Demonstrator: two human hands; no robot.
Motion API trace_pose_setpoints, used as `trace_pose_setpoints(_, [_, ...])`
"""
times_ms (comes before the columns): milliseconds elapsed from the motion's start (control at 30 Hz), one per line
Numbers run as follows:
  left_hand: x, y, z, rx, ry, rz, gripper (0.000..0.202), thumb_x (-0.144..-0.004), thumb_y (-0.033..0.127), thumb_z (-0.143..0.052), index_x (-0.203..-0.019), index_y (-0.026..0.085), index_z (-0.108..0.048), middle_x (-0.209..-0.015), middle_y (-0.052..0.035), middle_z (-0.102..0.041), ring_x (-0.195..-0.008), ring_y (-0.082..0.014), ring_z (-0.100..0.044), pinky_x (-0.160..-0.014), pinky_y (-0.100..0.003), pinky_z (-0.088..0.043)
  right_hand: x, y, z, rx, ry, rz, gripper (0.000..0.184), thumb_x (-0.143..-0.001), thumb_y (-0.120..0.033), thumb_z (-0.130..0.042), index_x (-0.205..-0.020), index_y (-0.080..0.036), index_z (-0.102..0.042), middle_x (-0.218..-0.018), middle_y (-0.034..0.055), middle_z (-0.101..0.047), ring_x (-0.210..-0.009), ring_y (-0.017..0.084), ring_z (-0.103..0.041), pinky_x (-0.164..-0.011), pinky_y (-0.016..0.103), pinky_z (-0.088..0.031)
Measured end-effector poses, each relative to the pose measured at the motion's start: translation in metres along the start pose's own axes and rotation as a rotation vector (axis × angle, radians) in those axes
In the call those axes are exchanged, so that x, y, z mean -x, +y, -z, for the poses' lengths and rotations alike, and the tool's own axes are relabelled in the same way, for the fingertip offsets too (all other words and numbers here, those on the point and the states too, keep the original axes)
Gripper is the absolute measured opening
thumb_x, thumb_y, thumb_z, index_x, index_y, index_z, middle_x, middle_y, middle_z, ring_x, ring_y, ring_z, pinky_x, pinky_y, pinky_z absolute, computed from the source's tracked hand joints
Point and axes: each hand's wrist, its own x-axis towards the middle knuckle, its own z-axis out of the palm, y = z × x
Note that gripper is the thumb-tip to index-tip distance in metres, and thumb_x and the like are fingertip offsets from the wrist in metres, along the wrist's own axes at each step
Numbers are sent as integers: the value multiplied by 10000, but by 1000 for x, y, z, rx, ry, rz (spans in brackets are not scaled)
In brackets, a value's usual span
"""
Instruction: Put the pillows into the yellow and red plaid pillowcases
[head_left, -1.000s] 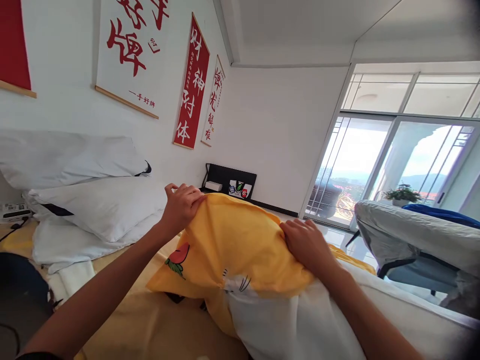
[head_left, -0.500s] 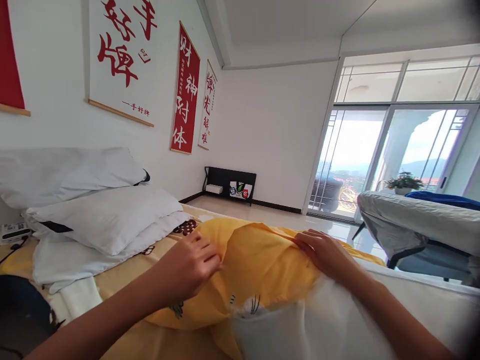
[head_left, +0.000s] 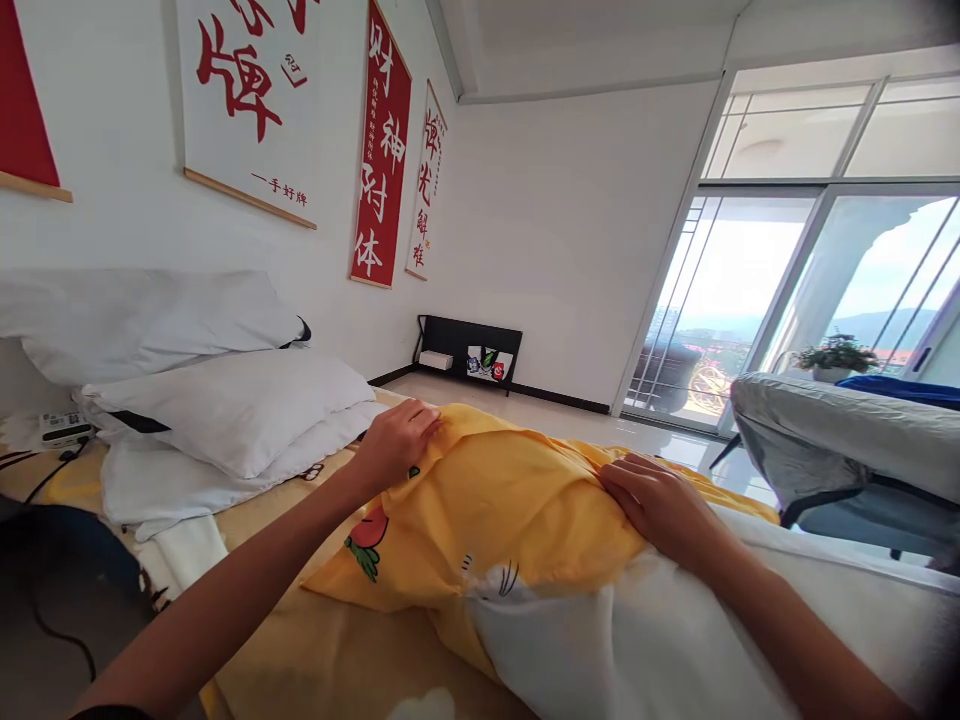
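Observation:
A yellow duvet cover [head_left: 517,490] with a carrot print lies bunched on the bed in front of me. My left hand [head_left: 401,440] is closed on its far left edge, holding the cloth up a little. My right hand [head_left: 652,495] grips the same cover on the right, its fingertips partly hidden by the folds. White bedding, seemingly a quilt [head_left: 570,640], shows beside and below the yellow cloth at the lower right; I cannot tell how far it runs inside the cover. Beneath lies a beige patterned bedsheet [head_left: 322,650].
White pillows [head_left: 240,405] are stacked at the left by the wall. A power strip [head_left: 64,430] with a black cable lies near them. A black low shelf [head_left: 469,345] stands in the far corner. On the right are a covered table [head_left: 847,420] and a dark chair [head_left: 877,515].
My left hand has moved up and away to the cover's far left edge, drawing the cloth out and exposing the carrot print. My right hand stays on the cover. The camera has tilted down slightly.

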Motion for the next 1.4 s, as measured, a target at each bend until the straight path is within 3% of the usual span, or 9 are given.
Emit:
trace_pose_setpoints(133, [-13, -20, 14, -185, -72, -97, 256, -959, 203, -383, -943, 179, -637, -762, -51, -635, -716, -181, -555, -627, -290, -366, 3, -7, 0, -17, -6, 16, 378, -995, -308, -345, -716, -227, -586, -696, 13, -628, -690, 155, -563, -640, 268, -426])
trace_pose_setpoints(333, [-63, -53, 35, -169, -333, -251, 301, -938, 206, -391, -759, 194, -632, -789, -51, -641, -805, -194, -541, -783, -352, -319, 3, -51, 3, -31, 40, 145, 371, -1004, -282, -353, -686, -214, -531, -666, 5, -589, -643, 133, -523, -616, 247, -397])
trace_pose_setpoints(500, [-65, -45, 41, 43, -485, -118, 305, -927, 270, -383, -724, 181, -593, -804, -40, -618, -774, -178, -528, -735, -306, -338, 3, -43, 23, -54, 42, 181, 370, -997, -302, -363, -667, -224, -510, -659, 9, -578, -633, 143, -521, -597, 260, -384])
trace_pose_setpoints(633, [-64, -33, 65, 344, -605, -47, 329, -944, 363, -367, -748, 176, -554, -720, -6, -559, -640, -134, -467, -616, -243, -339, -16, -18, 38, 119, 294, -8, 363, -982, -380, -374, -708, -239, -566, -628, 28, -576, -589, 179, -519, -559, 299, -358])
trace_pose_setpoints(800, [-82, -50, 74, 80, -693, 15, 238, -843, 246, -467, -613, 181, -469, -625, -1, -522, -573, -133, -425, -573, -262, -267, -37, -38, 38, 7, 99, 177, 355, -976, -278, -362, -674, -223, -540, -675, 17, -596, -619, 148, -518, -614, 283, -374])
trace_pose_setpoints(867, [-81, -54, 67, 73, -739, 57, 221, -843, 251, -463, -632, 190, -484, -643, -4, -556, -570, -141, -445, -565, -264, -261, -37, -35, 35, -56, 212, 85, 310, -975, -328, -384, -744, -220, -560, -793, 34, -631, -700, 154, -547, -656, 282, -401])
trace_pose_setpoints(933, [-74, -49, 60, 53, -673, 69, 235, -880, 281, -425, -683, 197, -520, -697, -19, -605, -609, -159, -493, -601, -268, -296, -35, -22, 29, -79, 266, -3, 303, -966, -383, -395, -782, -222, -574, -852, 47, -646, -767, 179, -567, -702, 309, -414])
trace_pose_setpoints(1200, [-5, -42, 63, 139, -329, 58, 467, -909, 536, -449, -1233, 221, -566, -1227, -78, -643, -1057, -237, -586, -930, -337, -401, -43, -4, 2, -266, -113, -275, 395, -954, -477, -282, -833, -246, -578, -829, 31, -690, -767, 197, -602, -749, 340, -433])
trace_pose_setpoints(1400, [44, -95, 50, 444, -169, 413, 423, -891, 541, -450, -774, 183, -642, -734, -12, -643, -702, -159, -556, -647, -234, -425, -73, -12, 0, -351, -321, -284, 377, -918, -558, -348, -786, -236, -492, -653, -23, -566, -613, 147, -476, -558, 263, -341])
